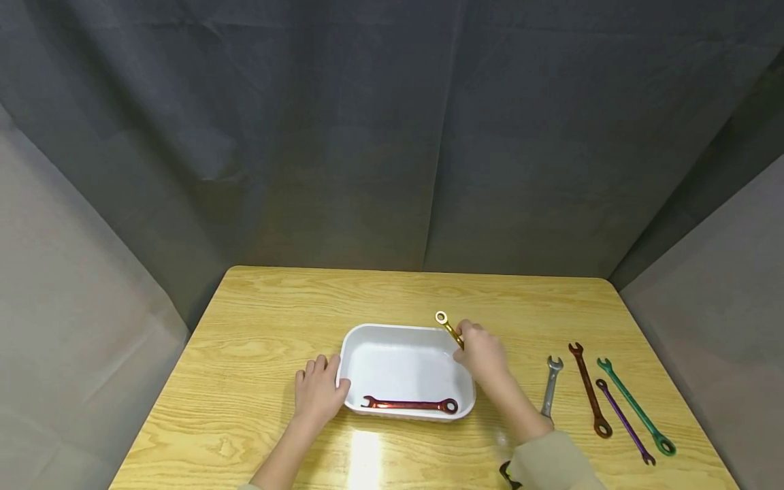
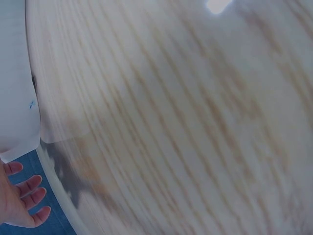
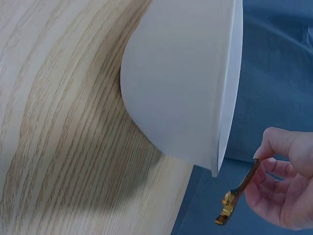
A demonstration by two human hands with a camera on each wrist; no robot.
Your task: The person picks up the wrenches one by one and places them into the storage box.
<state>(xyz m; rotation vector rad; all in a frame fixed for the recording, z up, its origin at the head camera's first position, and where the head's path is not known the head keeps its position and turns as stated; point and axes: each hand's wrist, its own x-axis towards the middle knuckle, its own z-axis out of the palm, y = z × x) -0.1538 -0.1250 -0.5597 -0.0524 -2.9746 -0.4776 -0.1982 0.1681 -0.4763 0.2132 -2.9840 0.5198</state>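
The right hand [image 1: 484,352] pinches a gold combination wrench [image 1: 453,332] above the right end of a white tray [image 1: 407,329]. In the right wrist view, thumb and fingers hold the gold wrench [image 3: 234,195] beyond the tray's edge [image 3: 181,78]. At the tray's left end, the left hand [image 1: 318,391] grips the rim, thumb over it and fingers outside. The left wrist view shows several fingers of the left hand [image 2: 24,198] below the tray wall [image 2: 17,83]; its thumb is hidden there. A red combination wrench [image 1: 410,404] lies inside along the tray's near side.
Right of the tray lie a silver wrench [image 1: 551,388], a brown-red wrench [image 1: 590,391], a purple wrench [image 1: 625,422] and a green wrench [image 1: 637,406]. A dark tool end [image 1: 508,474] shows beside the right sleeve. Grey curtains surround the wooden table [image 1: 245,347].
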